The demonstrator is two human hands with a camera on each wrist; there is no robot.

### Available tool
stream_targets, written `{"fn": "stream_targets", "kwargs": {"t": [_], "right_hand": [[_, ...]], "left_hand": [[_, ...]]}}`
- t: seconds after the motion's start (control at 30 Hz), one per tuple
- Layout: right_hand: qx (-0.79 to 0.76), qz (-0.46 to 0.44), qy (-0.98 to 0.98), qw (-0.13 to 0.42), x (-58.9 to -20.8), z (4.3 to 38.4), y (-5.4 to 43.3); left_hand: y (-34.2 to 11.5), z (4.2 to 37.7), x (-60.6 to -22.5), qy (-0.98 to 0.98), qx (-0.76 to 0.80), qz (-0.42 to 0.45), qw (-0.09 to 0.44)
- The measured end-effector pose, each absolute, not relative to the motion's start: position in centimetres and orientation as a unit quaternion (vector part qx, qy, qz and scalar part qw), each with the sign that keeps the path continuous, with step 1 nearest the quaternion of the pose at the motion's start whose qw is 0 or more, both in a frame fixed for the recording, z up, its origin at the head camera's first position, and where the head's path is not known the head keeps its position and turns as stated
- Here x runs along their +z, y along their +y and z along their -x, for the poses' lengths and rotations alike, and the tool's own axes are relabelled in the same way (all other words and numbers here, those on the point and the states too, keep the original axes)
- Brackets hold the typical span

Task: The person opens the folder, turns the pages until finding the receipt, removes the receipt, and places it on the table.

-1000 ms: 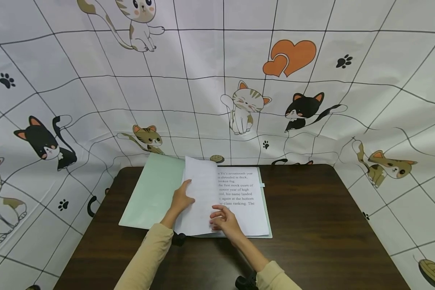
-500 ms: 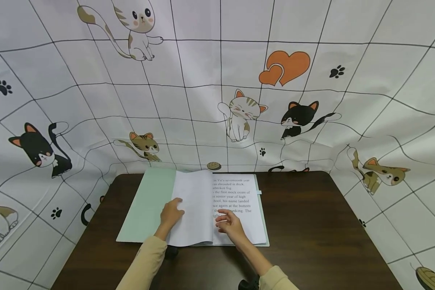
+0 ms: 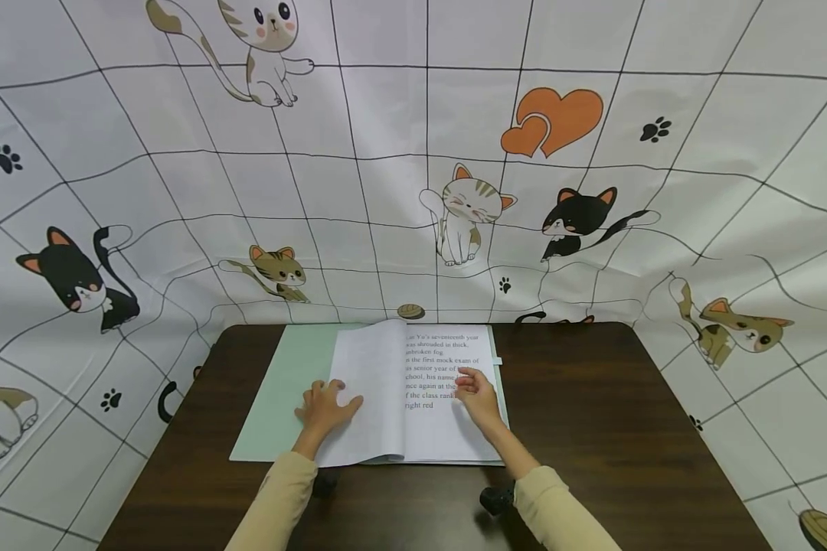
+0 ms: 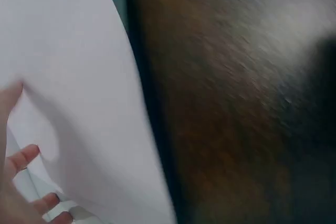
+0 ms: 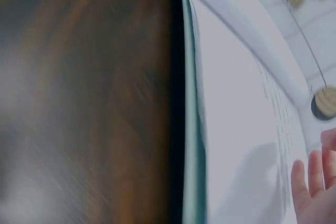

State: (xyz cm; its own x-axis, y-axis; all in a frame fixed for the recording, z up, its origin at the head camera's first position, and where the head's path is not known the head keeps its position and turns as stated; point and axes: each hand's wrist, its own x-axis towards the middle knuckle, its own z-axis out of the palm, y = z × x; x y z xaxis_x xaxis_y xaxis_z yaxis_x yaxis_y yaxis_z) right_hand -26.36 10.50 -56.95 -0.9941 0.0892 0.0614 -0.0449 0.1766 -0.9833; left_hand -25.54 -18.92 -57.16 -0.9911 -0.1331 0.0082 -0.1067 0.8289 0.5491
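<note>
A document with a pale green cover [image 3: 269, 405] lies open in the head view. Its blank left page [image 3: 372, 367] bulges up near the middle fold, and the right page [image 3: 448, 436] carries printed text. My left hand [image 3: 324, 411] rests at the left page's outer edge, thumb over the paper and other fingers spread toward the cover. In the left wrist view, those fingers [image 4: 23, 157] lie along the sheet's edge. Over the printed text is my right hand [image 3: 478, 399], fingers loosely bent and holding nothing. The right wrist view shows its fingers [image 5: 315, 177] above the page.
The document lies toward the back of a dark wooden table [image 3: 579, 428]. Behind and beside the table hangs a white gridded sheet [image 3: 379, 184] with cartoon cats. A small white tab [image 3: 498, 361] sticks out at the right. Black wrist devices [image 3: 496, 500] sit under both wrists.
My right hand has moved from near the middle fold rightward over the printed text. My left hand has slid to the turned page's outer edge and spread its fingers. The left page lies further left.
</note>
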Motion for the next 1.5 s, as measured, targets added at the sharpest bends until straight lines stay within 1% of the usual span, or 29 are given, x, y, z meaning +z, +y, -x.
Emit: {"fn": "stream_targets", "kwargs": {"t": [0.13, 0.2, 0.33, 0.4, 0.5, 0.7, 0.97, 1.13, 1.5], "right_hand": [[0.601, 0.043, -0.795, 0.076, -56.6, 28.0, 12.2], [0.584, 0.055, -0.805, 0.082, -56.3, 28.8, 13.1], [0.567, 0.073, -0.817, 0.075, -55.9, 30.3, 14.7], [0.564, 0.076, -0.820, 0.063, -55.7, 30.8, 15.3], [0.544, 0.063, -0.835, 0.048, -55.6, 31.5, 15.8], [0.468, 0.032, -0.882, 0.040, -55.6, 32.8, 16.7], [0.487, 0.074, -0.870, -0.006, -55.8, 34.2, 16.9], [0.497, 0.079, -0.864, -0.030, -56.0, 34.6, 16.8], [0.490, 0.075, -0.868, -0.013, -56.3, 34.6, 16.2]], "left_hand": [[-19.2, 25.3, -57.4, -0.967, -0.253, -0.024, -0.033], [-19.2, 25.3, -57.4, -0.970, -0.238, -0.008, -0.048], [-19.1, 25.5, -57.5, -0.974, -0.223, 0.002, -0.050], [-19.2, 25.7, -57.7, -0.975, -0.217, 0.002, -0.047], [-19.4, 26.0, -58.0, -0.976, -0.211, 0.000, -0.044], [-19.1, 25.7, -58.0, -0.976, -0.204, -0.001, -0.078], [-19.0, 25.2, -57.5, -0.972, -0.217, -0.002, -0.087], [-18.9, 25.1, -57.4, -0.969, -0.227, -0.004, -0.092], [-19.0, 25.0, -57.7, -0.972, -0.219, -0.001, -0.082]]}}
